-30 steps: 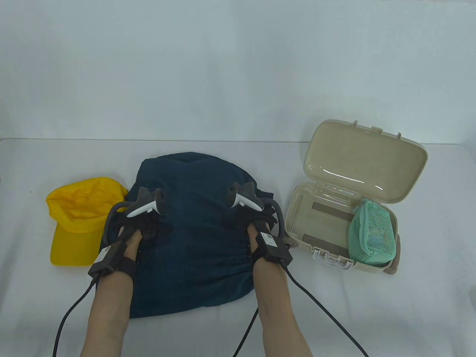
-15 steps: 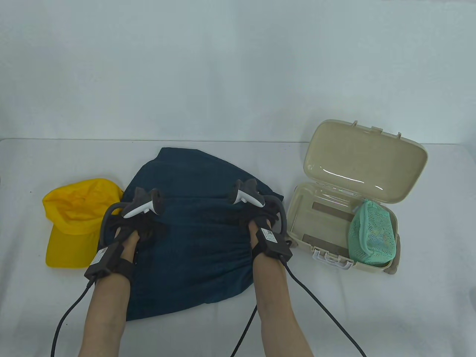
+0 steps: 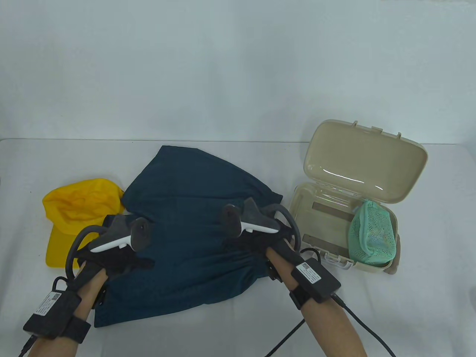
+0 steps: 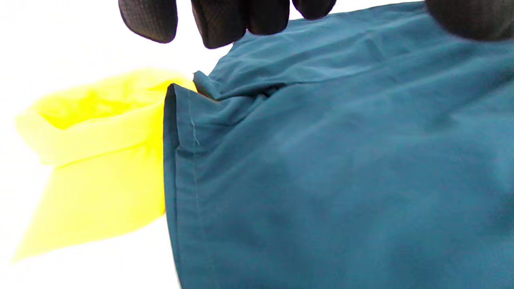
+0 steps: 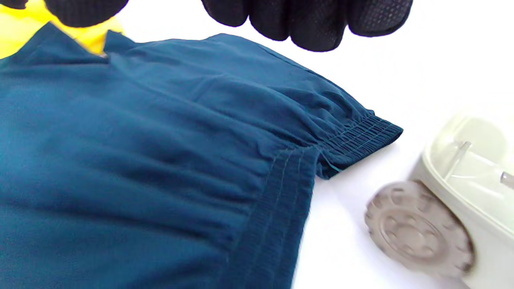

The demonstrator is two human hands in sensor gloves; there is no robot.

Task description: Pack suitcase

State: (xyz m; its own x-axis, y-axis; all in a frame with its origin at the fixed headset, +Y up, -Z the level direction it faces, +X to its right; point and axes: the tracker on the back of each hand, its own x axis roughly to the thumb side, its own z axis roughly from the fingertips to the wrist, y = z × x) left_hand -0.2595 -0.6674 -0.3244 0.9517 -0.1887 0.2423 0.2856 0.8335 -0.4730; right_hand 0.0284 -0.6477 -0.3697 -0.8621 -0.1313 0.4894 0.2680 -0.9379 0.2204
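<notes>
A dark blue garment [image 3: 193,230] with an elastic waistband [image 5: 277,212] lies folded on the table's middle. My left hand [image 3: 119,258] hovers over its left edge and my right hand [image 3: 253,241] over its right edge. In the wrist views the gloved fingers [image 4: 225,20] [image 5: 313,20] hang spread above the cloth [image 4: 341,160] and hold nothing. The beige suitcase [image 3: 319,223] stands open at the right, lid [image 3: 364,163] up, with a green mesh bag [image 3: 372,234] in its right end.
A yellow cap [image 3: 74,219] lies to the left of the garment, touching its edge; it also shows in the left wrist view [image 4: 100,160]. The suitcase's wheel [image 5: 417,228] is close to the waistband corner. Cables trail from both wrists to the front edge.
Both hands have let go of the garment, lifted and drawn back toward the front edge. The garment has settled flatter, spread further to the front left.
</notes>
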